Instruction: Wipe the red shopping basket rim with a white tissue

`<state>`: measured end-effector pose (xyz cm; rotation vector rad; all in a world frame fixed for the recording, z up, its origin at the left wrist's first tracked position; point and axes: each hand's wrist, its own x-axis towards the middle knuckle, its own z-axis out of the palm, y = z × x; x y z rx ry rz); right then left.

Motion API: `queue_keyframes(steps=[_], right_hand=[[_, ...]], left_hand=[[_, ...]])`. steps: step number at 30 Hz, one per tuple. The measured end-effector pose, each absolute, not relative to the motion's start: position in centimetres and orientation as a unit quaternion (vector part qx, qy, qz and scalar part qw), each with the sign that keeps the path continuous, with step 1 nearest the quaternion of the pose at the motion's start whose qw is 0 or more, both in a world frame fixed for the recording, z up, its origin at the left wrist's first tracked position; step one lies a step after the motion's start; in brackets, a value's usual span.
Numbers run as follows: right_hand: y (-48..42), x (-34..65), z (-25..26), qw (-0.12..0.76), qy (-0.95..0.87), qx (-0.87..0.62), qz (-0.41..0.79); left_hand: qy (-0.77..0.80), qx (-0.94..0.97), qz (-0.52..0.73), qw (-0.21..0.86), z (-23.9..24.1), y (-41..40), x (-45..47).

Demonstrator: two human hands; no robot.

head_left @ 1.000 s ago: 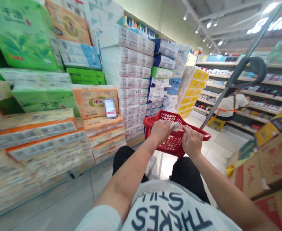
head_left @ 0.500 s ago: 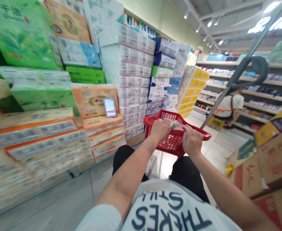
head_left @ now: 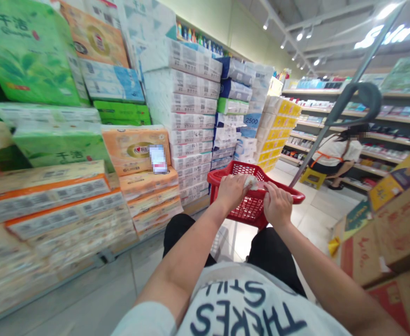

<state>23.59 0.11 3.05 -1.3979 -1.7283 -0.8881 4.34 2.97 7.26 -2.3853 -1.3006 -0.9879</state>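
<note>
My left hand point(head_left: 232, 190) and my right hand point(head_left: 278, 206) are both closed on a small crumpled white tissue point(head_left: 253, 182) held between them. They hover just above the near rim of a red plastic shopping basket point(head_left: 247, 207) that stands on the floor in front of my knees. The basket's grey pull handle point(head_left: 352, 100) rises tilted up to the right. What lies inside the basket is hidden by my hands.
Tall stacks of tissue packs point(head_left: 184, 107) fill the left side down to floor level. Cardboard boxes point(head_left: 397, 224) crowd the right. A person in a white top point(head_left: 336, 154) crouches by the far shelves point(head_left: 331, 107). Pale floor tiles point(head_left: 310, 219) run ahead.
My hands stay on the tissue over the basket. The view has shifted slightly. The person by the far shelves has leaned further right and lower.
</note>
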Motion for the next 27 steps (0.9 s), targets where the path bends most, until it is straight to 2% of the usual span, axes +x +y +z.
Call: queue_keyframes(steps=[15,21,27], right_hand=[[-0.3,23.3,3.6,0.35,-0.684,-0.565,-0.3],[0.3,26.7,6.1,0.24,-0.768,-0.526,-0.273],[1.4,30.2,7.4,0.191,-0.736,-0.616,-0.205]], left_hand=[[-0.428,-0.831,-0.335,0.12,7.4,3.1,3.9],[-0.414,-0.841,-0.328,0.118,7.5,3.6,3.5],[-0.426,-0.831,-0.337,0.122,7.1,4.7,3.6]])
